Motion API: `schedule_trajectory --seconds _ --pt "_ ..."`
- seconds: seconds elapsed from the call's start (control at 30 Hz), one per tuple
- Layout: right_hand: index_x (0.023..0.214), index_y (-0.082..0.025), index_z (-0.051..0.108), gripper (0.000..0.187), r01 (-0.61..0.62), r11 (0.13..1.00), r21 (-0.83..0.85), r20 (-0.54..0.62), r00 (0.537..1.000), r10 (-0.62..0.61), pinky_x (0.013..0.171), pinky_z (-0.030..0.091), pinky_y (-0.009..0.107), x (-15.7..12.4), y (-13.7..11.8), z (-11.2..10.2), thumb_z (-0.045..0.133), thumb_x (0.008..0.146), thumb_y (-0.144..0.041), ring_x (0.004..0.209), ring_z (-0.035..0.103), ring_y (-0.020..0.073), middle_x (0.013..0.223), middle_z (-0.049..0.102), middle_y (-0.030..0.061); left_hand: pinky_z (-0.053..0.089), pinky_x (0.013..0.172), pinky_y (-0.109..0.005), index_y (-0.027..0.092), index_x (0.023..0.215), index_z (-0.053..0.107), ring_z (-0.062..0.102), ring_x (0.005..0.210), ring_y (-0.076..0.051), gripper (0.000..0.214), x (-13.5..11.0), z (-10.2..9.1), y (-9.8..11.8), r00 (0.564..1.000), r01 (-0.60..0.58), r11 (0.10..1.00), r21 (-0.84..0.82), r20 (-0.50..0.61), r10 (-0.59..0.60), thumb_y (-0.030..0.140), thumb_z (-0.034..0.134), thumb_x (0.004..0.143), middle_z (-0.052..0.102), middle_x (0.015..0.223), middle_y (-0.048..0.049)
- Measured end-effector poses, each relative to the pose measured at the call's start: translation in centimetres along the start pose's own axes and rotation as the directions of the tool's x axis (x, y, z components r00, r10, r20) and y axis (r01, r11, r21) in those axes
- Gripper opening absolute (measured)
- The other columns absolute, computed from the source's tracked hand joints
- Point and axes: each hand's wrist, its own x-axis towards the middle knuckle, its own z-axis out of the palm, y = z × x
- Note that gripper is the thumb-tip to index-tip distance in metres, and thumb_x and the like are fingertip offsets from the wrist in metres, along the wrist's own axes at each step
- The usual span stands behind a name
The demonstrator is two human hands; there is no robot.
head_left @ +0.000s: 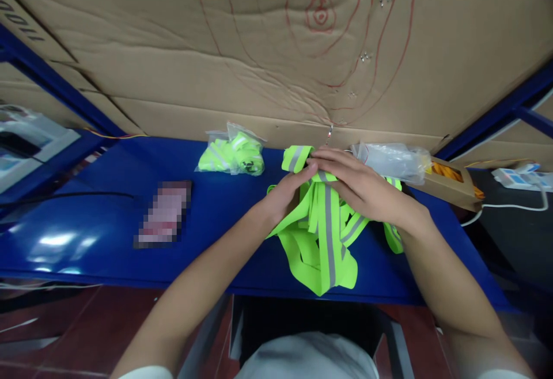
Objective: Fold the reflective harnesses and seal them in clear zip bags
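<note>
Left hand [285, 192] and right hand [365, 183] are pinching flat neon-green, grey-striped fabric strap [329, 235], likely light, floppy, best gripped where bunched.

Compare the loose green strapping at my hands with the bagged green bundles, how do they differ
The strapping is loose, in open loops; the bagged bundles are packed compactly. The strapping spreads wider across the blue table than the bundles do. Your left hand and right hand are on the strapping, while neither touches the bundles. Both are bright yellow-green.
</note>
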Motion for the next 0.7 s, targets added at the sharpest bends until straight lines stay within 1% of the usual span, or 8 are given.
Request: schedule_trajectory --seconds 0.13,0.17,0.23,0.3,0.4,0.47,0.57,0.7 --pt "0.157 -0.035 0.044 0.059 -0.044 0.979 0.201 0.119 0.993 0.020 0.131 0.021 0.058 -0.5 -0.3 -1.2 0.061 0.100 -0.035 0.161 0.024 0.0276 0.169 0.034 0.0017 0.049 0.110 -0.046 0.018 0.111 0.077 0.069 0.120 -0.034 0.048 0.0 -0.3 0.4 0.999 -0.027 0.996 0.088 0.031 0.024 0.046 0.089 0.074 0.079 0.111 -0.0098" --pt "0.155 -0.037 0.046 0.058 -0.061 0.959 0.277 0.104 0.994 0.033 0.131 0.022 0.058 -0.5 -0.2 -1.6 0.062 0.100 -0.040 0.160 0.026 0.0280 0.169 0.036 0.0002 0.048 0.110 -0.047 0.017 0.109 0.077 0.069 0.119 -0.034 0.046 -0.1 -0.4 0.5 1.000 -0.020 0.992 0.121 0.013 0.019 0.043 0.089 0.073 0.079 0.110 -0.0104" --pt "0.152 -0.039 0.049 0.055 -0.113 0.901 0.419 -0.023 0.991 0.134 0.128 0.030 0.055 -0.4 0.3 -2.2 0.061 0.100 -0.050 0.155 0.037 0.0277 0.165 0.043 0.0000 0.049 0.109 -0.049 0.016 0.107 0.078 0.071 0.116 -0.035 0.046 -0.4 -0.5 0.5 1.000 0.019 0.984 0.180 -0.024 -0.015 0.037 0.092 0.069 0.079 0.108 -0.0117" --pt "0.149 -0.037 0.053 0.057 -0.171 0.850 0.499 -0.151 0.948 0.279 0.122 0.042 0.050 -0.1 0.8 -2.2 0.065 0.096 -0.054 0.147 0.049 0.0270 0.156 0.053 0.0023 0.051 0.106 -0.051 0.016 0.110 0.078 0.072 0.112 -0.035 0.049 -0.7 -0.6 0.4 0.999 0.042 0.972 0.230 -0.027 -0.036 0.033 0.094 0.066 0.079 0.107 -0.0117" --pt "0.139 -0.033 0.063 0.057 -0.288 0.829 0.479 -0.106 0.919 0.380 0.104 0.057 0.046 0.5 0.9 -1.0 0.078 0.086 -0.049 0.128 0.064 0.0286 0.136 0.068 0.0045 0.054 0.102 -0.049 0.021 0.114 0.077 0.073 0.108 -0.032 0.050 -0.9 -0.3 0.3 0.999 -0.021 0.944 0.329 0.038 0.009 0.029 0.093 0.067 0.079 0.107 -0.0085" --pt "0.126 -0.029 0.071 0.046 -0.332 0.825 0.457 -0.066 0.913 0.404 0.091 0.061 0.042 0.9 0.5 -0.1 0.081 0.084 -0.046 0.108 0.071 0.0270 0.119 0.074 0.0033 0.055 0.100 -0.047 0.022 0.110 0.077 0.073 0.108 -0.030 0.044 -0.9 0.1 0.5 0.996 -0.078 0.915 0.396 0.068 0.055 0.029 0.092 0.069 0.079 0.108 -0.0071" --pt "0.111 -0.027 0.076 0.036 -0.297 0.813 0.501 -0.117 0.907 0.404 0.082 0.060 0.036 1.2 -0.3 0.5 0.084 0.081 -0.045 0.094 0.072 0.0234 0.106 0.077 0.0004 0.054 0.100 -0.047 0.021 0.107 0.077 0.071 0.109 -0.031 0.043 -0.9 0.8 1.2 0.994 -0.108 0.884 0.456 0.058 0.092 0.031 0.092 0.069 0.078 0.110 -0.0072" --pt "0.106 -0.028 0.077 0.032 -0.230 0.782 0.580 -0.190 0.895 0.404 0.085 0.060 0.036 1.4 -0.7 0.3 0.086 0.079 -0.043 0.097 0.073 0.0234 0.105 0.078 -0.0010 0.054 0.101 -0.049 0.020 0.109 0.076 0.070 0.113 -0.033 0.045 -0.8 2.0 2.7 0.995 -0.096 0.856 0.507 0.057 0.079 0.028 0.092 0.067 0.077 0.112 -0.0073"
